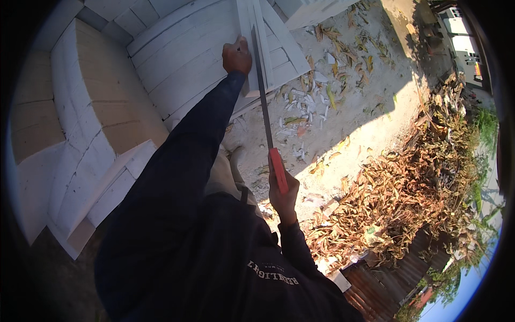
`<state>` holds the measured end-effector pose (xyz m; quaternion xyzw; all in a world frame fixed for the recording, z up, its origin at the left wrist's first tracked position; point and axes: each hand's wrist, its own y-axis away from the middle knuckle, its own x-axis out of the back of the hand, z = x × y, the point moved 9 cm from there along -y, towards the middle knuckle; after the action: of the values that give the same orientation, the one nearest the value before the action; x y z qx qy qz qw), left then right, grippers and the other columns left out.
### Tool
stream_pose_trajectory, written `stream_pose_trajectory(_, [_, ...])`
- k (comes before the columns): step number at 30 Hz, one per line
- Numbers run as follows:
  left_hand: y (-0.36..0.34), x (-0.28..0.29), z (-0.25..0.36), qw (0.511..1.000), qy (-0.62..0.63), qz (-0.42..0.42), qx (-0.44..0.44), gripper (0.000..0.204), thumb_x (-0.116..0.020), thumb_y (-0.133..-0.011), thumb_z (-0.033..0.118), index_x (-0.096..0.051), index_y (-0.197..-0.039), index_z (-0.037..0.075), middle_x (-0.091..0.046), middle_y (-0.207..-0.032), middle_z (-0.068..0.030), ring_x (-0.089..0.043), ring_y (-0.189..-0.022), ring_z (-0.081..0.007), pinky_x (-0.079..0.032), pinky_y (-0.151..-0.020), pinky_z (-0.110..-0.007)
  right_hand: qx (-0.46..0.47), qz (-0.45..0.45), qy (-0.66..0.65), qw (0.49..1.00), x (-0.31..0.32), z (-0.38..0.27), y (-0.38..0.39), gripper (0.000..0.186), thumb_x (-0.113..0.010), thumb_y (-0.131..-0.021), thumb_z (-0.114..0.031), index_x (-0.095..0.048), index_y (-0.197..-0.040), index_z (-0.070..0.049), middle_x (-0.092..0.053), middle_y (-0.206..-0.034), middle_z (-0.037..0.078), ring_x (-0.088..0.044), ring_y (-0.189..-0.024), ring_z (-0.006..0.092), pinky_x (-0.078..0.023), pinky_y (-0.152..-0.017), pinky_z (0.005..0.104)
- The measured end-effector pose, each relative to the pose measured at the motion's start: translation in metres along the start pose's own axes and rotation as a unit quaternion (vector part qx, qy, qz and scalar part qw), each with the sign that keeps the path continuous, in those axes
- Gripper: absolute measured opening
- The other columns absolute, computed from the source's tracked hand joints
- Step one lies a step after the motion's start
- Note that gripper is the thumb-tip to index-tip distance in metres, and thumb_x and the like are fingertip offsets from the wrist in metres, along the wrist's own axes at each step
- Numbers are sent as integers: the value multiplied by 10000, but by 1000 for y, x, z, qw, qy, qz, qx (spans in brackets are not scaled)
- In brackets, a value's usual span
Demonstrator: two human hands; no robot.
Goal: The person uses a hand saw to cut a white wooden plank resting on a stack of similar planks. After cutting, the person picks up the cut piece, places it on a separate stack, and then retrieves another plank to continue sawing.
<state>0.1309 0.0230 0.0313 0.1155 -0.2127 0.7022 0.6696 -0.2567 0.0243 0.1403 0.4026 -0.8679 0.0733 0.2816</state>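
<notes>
My right hand is closed around the red handle of a saw, whose long, narrow dark blade points away from me. The blade's far part lies along a long white grooved strip, which rests on white slabs. My left hand, with its fingers curled, grips the left side of this strip close to the blade. Whether the teeth are in the strip cannot be made out. Beneath the strip is a stack of white boards or blocks.
More white blocks are stacked to the left. White offcuts and leaves lie scattered on the sandy ground right of the strip. A large heap of dry leaves spreads at the right, with rusty corrugated sheets near its lower end.
</notes>
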Motion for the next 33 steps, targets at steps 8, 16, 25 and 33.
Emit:
stream_pose_trajectory(8, [-6,2,-2,1000,-20,-4,-2,455,-563,-1002,428,-770,-1125,42,-638,-851,-303,-634,-840,-476,-502,-789,-542,97,14,46,994,3,-7,29,449,-579,-953,-37,-582,-1393,53,-673,-792,230,-687,-640,287,-510,-581,364])
stream_pose_trajectory(16, [-6,-6,-9,1000,-13,-16,-8,418,-561,-988,415,-786,-1083,75,-635,-907,-293,-638,-864,-467,-518,-782,-555,22,-4,11,1000,-9,-11,-10,307,-585,-986,-41,-659,-1270,49,-628,-773,174,-575,-636,190,-477,-555,336])
stream_pose_trajectory(25, [-3,-10,-15,999,-12,33,-42,422,-580,-977,423,-791,-1036,61,-643,-852,-314,-639,-819,-495,-508,-763,-578,-3,-51,32,998,-5,6,7,450,-564,-938,-15,-604,-1385,25,-657,-753,217,-668,-606,277,-493,-557,365])
stream_pose_trajectory(33, [-4,-12,-16,1000,10,-4,-10,402,-603,-976,416,-793,-1021,64,-626,-893,-290,-644,-868,-484,-518,-761,-581,31,4,54,998,15,5,76,444,-558,-944,-12,-601,-1384,25,-634,-705,175,-584,-545,242,-465,-534,349])
